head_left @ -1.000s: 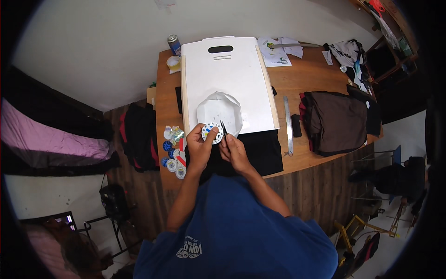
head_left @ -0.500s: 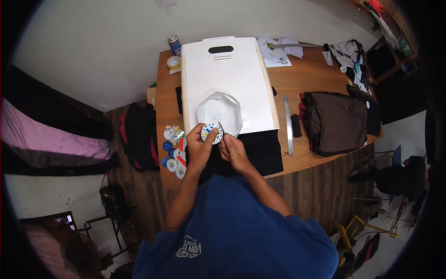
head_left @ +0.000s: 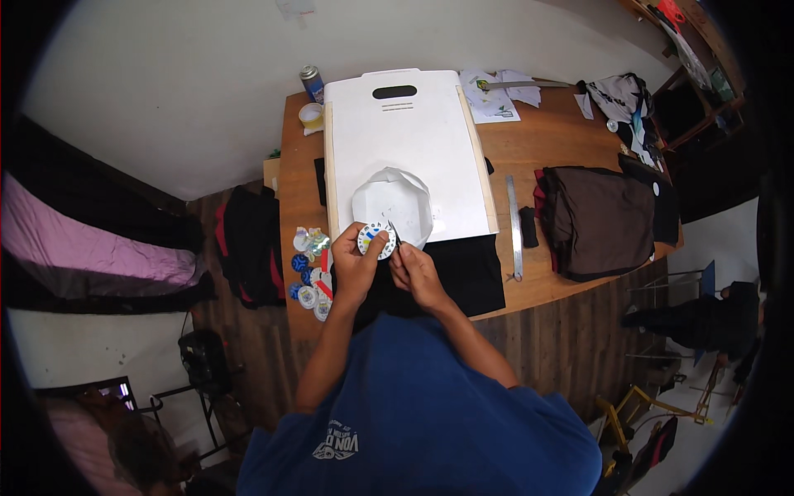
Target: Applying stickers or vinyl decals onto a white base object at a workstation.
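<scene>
My left hand (head_left: pixel 357 266) pinches a round white sticker (head_left: pixel 376 240) printed with a ring of dark letters and a blue and yellow centre, its thumb lying across the face. Close against the sticker's right edge, my right hand (head_left: pixel 415 273) is closed on a thin, dark, pointed tool (head_left: pixel 394 231); whether it is tweezers or small scissors is too small to tell. Just beyond both hands sits a white folded-paper tray (head_left: pixel 405 197) with tiny scraps inside. Under the tray lies a large white board (head_left: pixel 405 132) with a slot at its far end.
Several round stickers (head_left: pixel 308 296) lie left of my hands. Black cloth (head_left: pixel 463 277) hangs below the board. To the right are a metal ruler (head_left: pixel 514 223) and folded dark garments (head_left: pixel 604 219). A spray can (head_left: pixel 311 83) and tape rolls (head_left: pixel 312 114) stand far left.
The view has shifted slightly. The sticker is turned a little in my left hand, and the pointed tool's tip stays at its edge.
</scene>
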A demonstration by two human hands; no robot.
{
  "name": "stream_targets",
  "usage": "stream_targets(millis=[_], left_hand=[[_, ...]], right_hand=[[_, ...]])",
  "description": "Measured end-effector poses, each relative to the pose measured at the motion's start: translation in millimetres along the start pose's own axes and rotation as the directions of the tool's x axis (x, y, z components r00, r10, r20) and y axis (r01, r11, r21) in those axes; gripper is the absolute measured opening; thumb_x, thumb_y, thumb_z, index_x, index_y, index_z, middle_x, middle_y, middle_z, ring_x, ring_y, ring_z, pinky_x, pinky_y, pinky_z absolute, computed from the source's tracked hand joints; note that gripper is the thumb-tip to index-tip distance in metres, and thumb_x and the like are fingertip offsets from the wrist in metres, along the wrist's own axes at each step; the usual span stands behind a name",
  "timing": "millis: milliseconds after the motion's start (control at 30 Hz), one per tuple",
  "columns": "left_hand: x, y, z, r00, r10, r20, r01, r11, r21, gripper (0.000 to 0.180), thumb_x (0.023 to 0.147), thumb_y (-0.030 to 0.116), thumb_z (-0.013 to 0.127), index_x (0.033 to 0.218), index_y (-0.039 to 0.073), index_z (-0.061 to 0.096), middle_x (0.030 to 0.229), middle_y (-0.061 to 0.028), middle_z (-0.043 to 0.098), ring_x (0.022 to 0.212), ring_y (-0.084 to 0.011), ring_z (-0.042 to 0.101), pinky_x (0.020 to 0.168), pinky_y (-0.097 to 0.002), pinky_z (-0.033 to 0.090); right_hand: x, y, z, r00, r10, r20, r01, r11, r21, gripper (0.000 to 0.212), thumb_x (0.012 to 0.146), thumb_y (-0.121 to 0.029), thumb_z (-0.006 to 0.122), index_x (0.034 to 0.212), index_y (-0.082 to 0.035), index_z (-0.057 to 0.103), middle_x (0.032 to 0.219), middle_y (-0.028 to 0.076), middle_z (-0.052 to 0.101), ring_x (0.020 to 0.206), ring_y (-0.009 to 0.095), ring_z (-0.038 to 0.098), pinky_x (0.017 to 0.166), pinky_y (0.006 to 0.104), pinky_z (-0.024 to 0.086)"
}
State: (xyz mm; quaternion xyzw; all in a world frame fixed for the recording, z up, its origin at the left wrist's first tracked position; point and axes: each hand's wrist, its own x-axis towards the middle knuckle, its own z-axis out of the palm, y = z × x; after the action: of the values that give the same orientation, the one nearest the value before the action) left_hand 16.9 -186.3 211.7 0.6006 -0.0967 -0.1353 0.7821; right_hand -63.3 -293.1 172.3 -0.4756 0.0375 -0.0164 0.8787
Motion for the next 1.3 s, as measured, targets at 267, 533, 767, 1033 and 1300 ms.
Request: stream_targets(millis=[267, 533, 767, 1033, 1300], left_hand=[[-2, 5, 2, 1.000, -0.010, 0.002, 0.010, 1.000, 0.023, 0.007, 0.088, 0.005, 0.066, 0.085, 0.003, 0.060, 0.076, 0.0027, 0.061, 0.067, -0.0010, 0.052, 0.061, -0.0176, 0.041], [-1, 2, 0, 1.000, -0.010, -0.001, 0.010, 1.000, -0.012, 0.006, 0.087, 0.004, 0.067, 0.086, 0.001, 0.062, 0.077, 0.0012, 0.063, 0.069, -0.0026, 0.055, 0.062, -0.0185, 0.043], [-8, -3, -4, 0.996, -0.083, 0.041, 0.082, 0.997, 0.009, 0.005, 0.088, 0.003, 0.066, 0.088, 0.001, 0.062, 0.079, 0.0007, 0.062, 0.071, -0.0028, 0.055, 0.063, -0.0185, 0.043], [-15, -5, -2, 0.987, -0.145, 0.067, 0.146, 0.989, -0.018, 0.005, 0.090, 0.006, 0.066, 0.090, 0.001, 0.063, 0.082, -0.0007, 0.064, 0.075, -0.0038, 0.056, 0.070, -0.0199, 0.044], [-24, -13, 15, 0.993, -0.118, 0.003, 0.117, 0.983, -0.142, 0.009, 0.092, 0.007, 0.064, 0.097, 0.000, 0.064, 0.090, -0.0033, 0.066, 0.080, -0.0054, 0.059, 0.074, -0.0210, 0.046]], right_hand=[[1, 3, 0, 1.000, 0.007, -0.015, -0.007, 1.000, 0.005, 0.037, 0.105, -0.037, 0.035, 0.083, -0.009, 0.044, 0.062, -0.005, 0.031, 0.046, 0.005, 0.023, 0.042, 0.0209, 0.022], [2, 0, 1, 0.997, -0.019, -0.073, 0.020, 1.000, 0.016, 0.036, 0.105, -0.036, 0.036, 0.085, -0.008, 0.045, 0.058, -0.004, 0.031, 0.047, 0.005, 0.025, 0.043, 0.0213, 0.024], [4, -7, 7, 0.974, -0.124, -0.189, 0.127, 0.992, 0.004, 0.017, 0.101, -0.021, 0.048, 0.100, -0.005, 0.052, 0.058, -0.007, 0.036, 0.047, 0.003, 0.030, 0.043, 0.0213, 0.024], [3, 2, 9, 0.937, -0.145, -0.317, 0.153, 0.988, 0.001, 0.009, 0.096, -0.010, 0.058, 0.102, -0.005, 0.053, 0.060, -0.009, 0.039, 0.047, 0.000, 0.031, 0.043, 0.0198, 0.020], [6, 7, 16, 0.858, -0.149, -0.492, 0.244, 0.960, 0.136, 0.011, 0.095, -0.010, 0.060, 0.100, -0.004, 0.052, 0.060, -0.009, 0.041, 0.048, 0.000, 0.032, 0.043, 0.0196, 0.021]])
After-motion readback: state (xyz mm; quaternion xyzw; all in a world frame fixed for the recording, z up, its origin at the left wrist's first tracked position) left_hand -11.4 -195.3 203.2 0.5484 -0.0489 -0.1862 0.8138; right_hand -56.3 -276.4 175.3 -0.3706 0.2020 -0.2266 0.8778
